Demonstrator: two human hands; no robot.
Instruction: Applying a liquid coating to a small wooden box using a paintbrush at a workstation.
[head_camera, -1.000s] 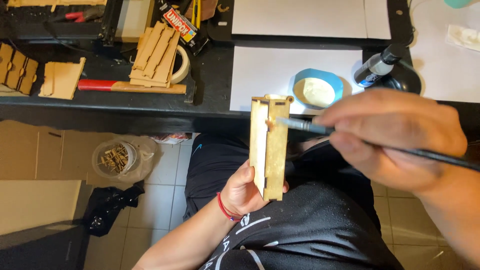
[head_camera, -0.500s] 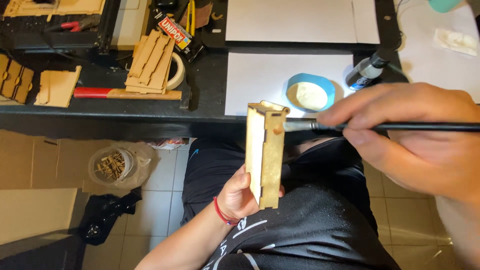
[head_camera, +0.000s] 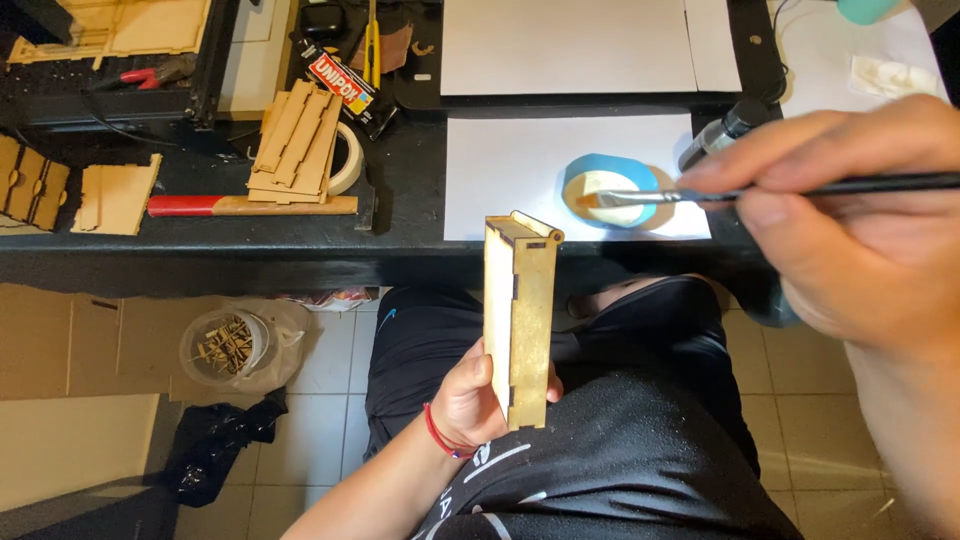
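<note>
The left hand (head_camera: 475, 400) grips a narrow wooden box (head_camera: 520, 315) upright over the lap, just below the worktop (head_camera: 400, 215) edge. The right hand (head_camera: 860, 230) pinches a brush (head_camera: 760, 190) level, its bristle tip over a blue-rimmed dish (head_camera: 610, 190) of pale paint on white paper (head_camera: 510, 170). Farther left on the worktop lie stacked wooden pieces (head_camera: 295, 145) on a tape roll (head_camera: 345, 160).

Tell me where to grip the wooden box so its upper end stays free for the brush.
Grip the wooden box at its lower end, from the left and behind, as the left hand does. It stands upright and narrow, so fingers wrap its edges there, clear of the upper end where the paintbrush works.
</note>
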